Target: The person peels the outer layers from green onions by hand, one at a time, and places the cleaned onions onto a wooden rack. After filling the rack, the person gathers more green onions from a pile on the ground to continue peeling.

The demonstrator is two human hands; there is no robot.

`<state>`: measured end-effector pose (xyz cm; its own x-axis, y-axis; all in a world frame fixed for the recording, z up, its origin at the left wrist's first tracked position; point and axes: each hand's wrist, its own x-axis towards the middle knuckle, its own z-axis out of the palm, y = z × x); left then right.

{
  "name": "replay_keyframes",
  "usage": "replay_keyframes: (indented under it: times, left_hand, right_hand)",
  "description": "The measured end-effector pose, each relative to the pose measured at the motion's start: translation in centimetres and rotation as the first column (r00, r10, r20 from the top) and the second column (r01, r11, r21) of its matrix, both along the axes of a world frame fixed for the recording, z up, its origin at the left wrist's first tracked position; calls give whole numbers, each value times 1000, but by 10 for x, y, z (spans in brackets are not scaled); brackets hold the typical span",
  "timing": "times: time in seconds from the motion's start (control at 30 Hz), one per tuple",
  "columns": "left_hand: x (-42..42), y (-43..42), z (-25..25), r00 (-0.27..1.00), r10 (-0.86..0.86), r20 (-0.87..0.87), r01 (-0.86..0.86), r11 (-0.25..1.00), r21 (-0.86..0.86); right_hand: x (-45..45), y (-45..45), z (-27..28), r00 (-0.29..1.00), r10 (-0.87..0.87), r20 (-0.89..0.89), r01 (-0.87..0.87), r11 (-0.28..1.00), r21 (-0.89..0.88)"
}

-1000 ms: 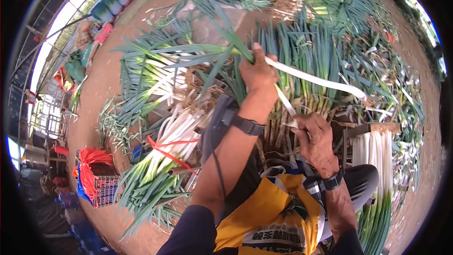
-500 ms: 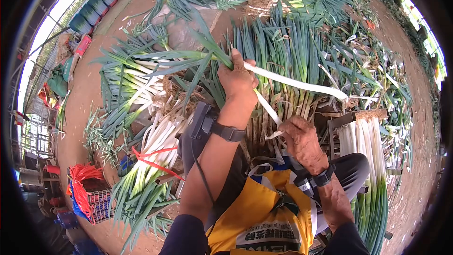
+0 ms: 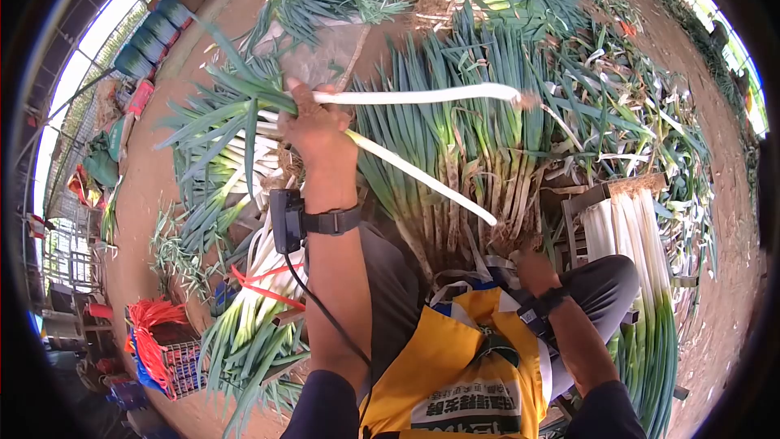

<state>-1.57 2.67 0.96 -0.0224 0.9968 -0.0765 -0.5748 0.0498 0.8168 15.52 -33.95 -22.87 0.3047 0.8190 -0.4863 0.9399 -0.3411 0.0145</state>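
My left hand [image 3: 318,126] is closed round two green onions near where leaf meets stem. One long white stem [image 3: 422,97] reaches right, its roots at the tip. A second, shorter white stem [image 3: 431,181] slants down to the right, while the green leaves [image 3: 248,89] stick out on the left. Low at the right, near the roots of the upright onions, is my right hand [image 3: 534,272]; motion blurs it and its fingers are indistinct. Upright unpeeled green onions [image 3: 479,106] stand in a dense bunch in front of me.
Peeled onions [image 3: 258,146] lie at the left, and a red-tied bundle [image 3: 252,284] sits below them. Another bundle [image 3: 630,236] rests on a stand at the right. Red ties [image 3: 150,329] hang over a crate [image 3: 183,366]. Peelings [image 3: 650,122] cover the right-hand ground.
My left hand has moved left with the two onions. My right hand has come away from the shorter onion's lower end and moved down towards my knee.
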Motion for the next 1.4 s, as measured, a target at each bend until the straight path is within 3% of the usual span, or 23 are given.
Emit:
replay_keyframes:
  times: [0.03, 0.13, 0.17, 0.2, 0.23, 0.27, 0.33, 0.37, 0.43, 0.47, 0.5, 0.53, 0.57, 0.6, 0.67, 0.7, 0.77, 0.83, 0.9, 0.93, 1.07, 1.37, 1.4]
  left_hand:
    - [-6, 6, 0, 1000, 11, 20, -12, 1000, 21]
    - [-21, 18, -6, 996, 32, 87, -38, 997, 68]
    - [-22, 17, -6, 997, 35, 72, -40, 997, 68]
    - [-22, 14, -5, 998, 33, 51, -37, 997, 67]
    - [-21, 12, -4, 999, 27, 31, -29, 997, 68]
    - [-21, 11, -3, 999, 21, 37, -24, 997, 76]
    - [-24, 10, -3, 997, -44, 71, 35, 992, 124]
    - [-25, 9, -4, 993, -75, 92, 61, 987, 149]
    - [-23, 11, -5, 974, -173, 143, 146, 972, 184]
    - [-22, 11, -5, 961, -223, 165, 188, 960, 206]
    - [-19, 10, -5, 942, -271, 197, 230, 951, 208]
    - [-16, 8, -5, 920, -321, 224, 276, 938, 212]
    - [-12, 6, -4, 893, -374, 249, 324, 920, 220]
    - [-10, 5, -4, 867, -423, 263, 371, 901, 224]
    - [-7, 0, -6, 806, -517, 288, 467, 855, 225]
    - [-6, -2, -5, 779, -556, 290, 511, 831, 220]
    - [-7, -6, -3, 726, -618, 303, 581, 786, 212]
    - [-6, -7, -2, 674, -669, 315, 637, 741, 213]
    - [-6, -9, -1, 630, -704, 326, 674, 705, 221]
    - [-5, -9, -2, 612, -718, 331, 687, 690, 228]
    - [-2, -13, 1, 579, -757, 301, 723, 648, 239]
    - [-1, -22, 6, 569, -785, 247, 739, 619, 266]
    - [0, -24, 6, 571, -783, 247, 740, 622, 257]
  right_hand:
    - [2, -1, -3, 997, 73, -27, -75, 992, -99]
    - [30, 11, 8, 994, -107, -12, 106, 993, -56]
    - [59, 23, 34, 981, -163, -103, 163, 987, -14]
    - [81, 19, 54, 963, -201, 181, 135, 937, 323]
    - [178, -18, -12, 973, -177, -151, 211, 397, 893]
    - [226, -21, 21, 798, -579, 170, 190, 508, 840]
    - [243, -16, 160, 658, -698, 281, -25, 353, 935]
    - [273, -33, 172, 512, -737, 441, -161, 422, 892]
    - [225, -10, 214, 735, -672, -88, 292, 197, 936]
    - [199, 4, 206, 834, -462, -300, 422, 187, 887]
    - [166, 19, 190, 836, -221, -501, 543, 213, 812]
    - [113, 44, 181, 826, -74, -559, 557, 266, 787]
    - [48, 68, 212, 785, -267, -559, 604, 534, 592]
    - [29, 79, 197, 833, -223, -506, 499, 697, 515]
    - [-14, 105, 165, 809, 95, -581, 469, 491, 734]
    - [-30, 118, 165, 879, 230, -419, 315, 379, 870]
    - [-40, 138, 163, 879, 301, -370, 230, 412, 882]
    - [-50, 153, 196, 778, 394, -489, 323, 417, 850]
    - [-47, 164, 192, 644, 330, -690, 442, 576, 688]
    - [-47, 167, 195, 698, 359, -620, 372, 557, 742]
    - [-55, 167, 207, 695, 304, -652, 359, 638, 681]
    - [-57, 159, 197, 627, 377, -682, 439, 552, 709]
    - [-58, 161, 197, 701, 346, -624, 407, 524, 748]
